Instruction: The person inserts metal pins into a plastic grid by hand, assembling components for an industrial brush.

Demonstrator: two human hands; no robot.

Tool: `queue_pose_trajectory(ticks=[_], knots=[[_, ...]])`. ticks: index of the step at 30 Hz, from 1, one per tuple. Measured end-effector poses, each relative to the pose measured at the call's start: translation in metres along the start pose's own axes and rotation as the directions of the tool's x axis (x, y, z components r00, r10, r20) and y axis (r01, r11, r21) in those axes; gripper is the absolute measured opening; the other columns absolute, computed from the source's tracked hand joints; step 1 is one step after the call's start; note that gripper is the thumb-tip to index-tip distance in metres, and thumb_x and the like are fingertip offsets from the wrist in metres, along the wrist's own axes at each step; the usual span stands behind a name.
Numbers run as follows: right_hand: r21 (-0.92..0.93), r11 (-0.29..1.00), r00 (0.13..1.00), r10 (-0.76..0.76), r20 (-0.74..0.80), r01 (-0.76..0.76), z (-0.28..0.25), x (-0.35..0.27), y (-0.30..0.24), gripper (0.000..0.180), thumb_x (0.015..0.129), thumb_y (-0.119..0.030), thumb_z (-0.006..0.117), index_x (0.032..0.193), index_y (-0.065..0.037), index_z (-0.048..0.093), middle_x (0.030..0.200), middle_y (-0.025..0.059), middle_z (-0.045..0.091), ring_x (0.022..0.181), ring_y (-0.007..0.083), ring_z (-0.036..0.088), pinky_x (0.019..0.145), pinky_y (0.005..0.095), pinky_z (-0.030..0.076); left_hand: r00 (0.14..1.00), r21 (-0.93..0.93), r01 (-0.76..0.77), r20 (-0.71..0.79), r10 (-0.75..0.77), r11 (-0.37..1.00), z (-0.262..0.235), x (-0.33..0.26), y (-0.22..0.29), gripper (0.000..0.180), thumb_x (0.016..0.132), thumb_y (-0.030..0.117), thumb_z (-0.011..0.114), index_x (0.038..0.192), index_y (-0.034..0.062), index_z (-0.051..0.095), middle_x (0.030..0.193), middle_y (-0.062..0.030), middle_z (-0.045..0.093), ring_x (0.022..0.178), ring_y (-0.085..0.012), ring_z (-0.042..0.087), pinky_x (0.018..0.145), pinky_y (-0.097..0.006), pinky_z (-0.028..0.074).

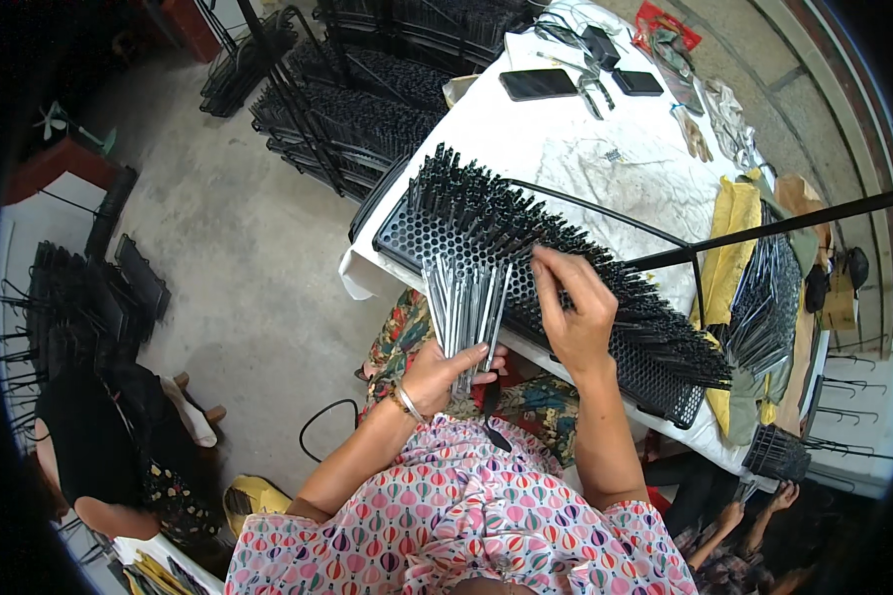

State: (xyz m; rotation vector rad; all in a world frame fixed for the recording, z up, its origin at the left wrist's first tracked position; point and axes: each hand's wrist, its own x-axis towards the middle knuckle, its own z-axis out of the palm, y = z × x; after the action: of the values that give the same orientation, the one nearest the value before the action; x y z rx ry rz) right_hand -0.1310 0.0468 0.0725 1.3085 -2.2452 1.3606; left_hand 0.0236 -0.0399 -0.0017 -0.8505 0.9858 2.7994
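Note:
My left hand is closed round a fanned bundle of thin silver metal rods, their tips pointing away from me. Beyond them, a long black perforated rack slants from the upper left to the lower right of the table edge. Dense rows of thin black rods stand in its far holes, while the near holes at its left end show bare. Over the middle of the rack is my right hand, thumb and forefinger pinched close to the standing rods. Whatever lies between those fingertips is too small to make out.
A black metal bar crosses above the table's white cover. Phones, pliers and a glove lie at the back. Yellow sacking holds more rods at right. Other people sit at lower left and lower right.

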Motion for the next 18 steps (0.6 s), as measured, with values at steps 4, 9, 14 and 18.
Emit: queue_pose_trajectory(ticks=[4, 9, 14, 18], knots=[[0.021, 0.997, 0.984, -0.083, 0.158, 0.08, -0.013, -0.023, 0.001, 0.019, 0.071, 0.003, 0.067, 0.09, 0.0, 0.066, 0.085, 0.0126, 0.065, 0.075, 0.0253, 0.064, 0.065, 0.0322, 0.05, 1.0, -0.003, 0.002, 0.005, -0.002, 1.0, 0.004, -0.002, 0.004, 0.023, 0.09, 0.008, 0.055, 0.111, 0.0004, 0.055, 0.099, -0.0119, 0.065, 0.09, -0.0223, 0.064, 0.072, -0.034, 0.055], [0.113, 0.975, 0.848, -0.223, 0.481, 0.192, -0.023, -0.049, -0.008, 0.032, 0.068, -0.011, 0.074, 0.099, -0.006, 0.066, 0.101, 0.0087, 0.061, 0.084, 0.0223, 0.06, 0.072, 0.0342, 0.044, 0.994, 0.032, -0.11, -0.019, 0.111, 0.993, -0.004, 0.002, -0.005, 0.02, 0.088, 0.006, 0.056, 0.108, 0.0023, 0.058, 0.098, -0.005, 0.063, 0.086, -0.0134, 0.061, 0.07, -0.025, 0.053], [0.013, 0.93, 0.823, -0.331, 0.462, 0.366, -0.011, -0.075, 0.005, 0.029, 0.071, -0.01, 0.067, 0.099, -0.004, 0.064, 0.101, 0.009, 0.059, 0.083, 0.0221, 0.058, 0.072, 0.0336, 0.045, 0.993, 0.056, -0.093, -0.07, 0.096, 0.994, -0.002, 0.004, -0.006, 0.018, 0.086, 0.006, 0.059, 0.105, 0.0043, 0.06, 0.096, -0.0025, 0.063, 0.083, -0.01, 0.059, 0.072, -0.025, 0.048], [0.02, 0.89, 0.804, -0.42, 0.421, 0.455, -0.008, -0.08, 0.012, 0.03, 0.071, -0.007, 0.058, 0.1, -0.002, 0.062, 0.103, 0.0113, 0.059, 0.086, 0.0228, 0.059, 0.075, 0.0347, 0.047, 0.993, 0.055, -0.07, -0.093, 0.075, 0.996, -0.004, 0.003, -0.007, 0.018, 0.085, 0.007, 0.062, 0.103, 0.0049, 0.06, 0.094, -0.0015, 0.063, 0.082, -0.0096, 0.058, 0.072, -0.025, 0.047]])
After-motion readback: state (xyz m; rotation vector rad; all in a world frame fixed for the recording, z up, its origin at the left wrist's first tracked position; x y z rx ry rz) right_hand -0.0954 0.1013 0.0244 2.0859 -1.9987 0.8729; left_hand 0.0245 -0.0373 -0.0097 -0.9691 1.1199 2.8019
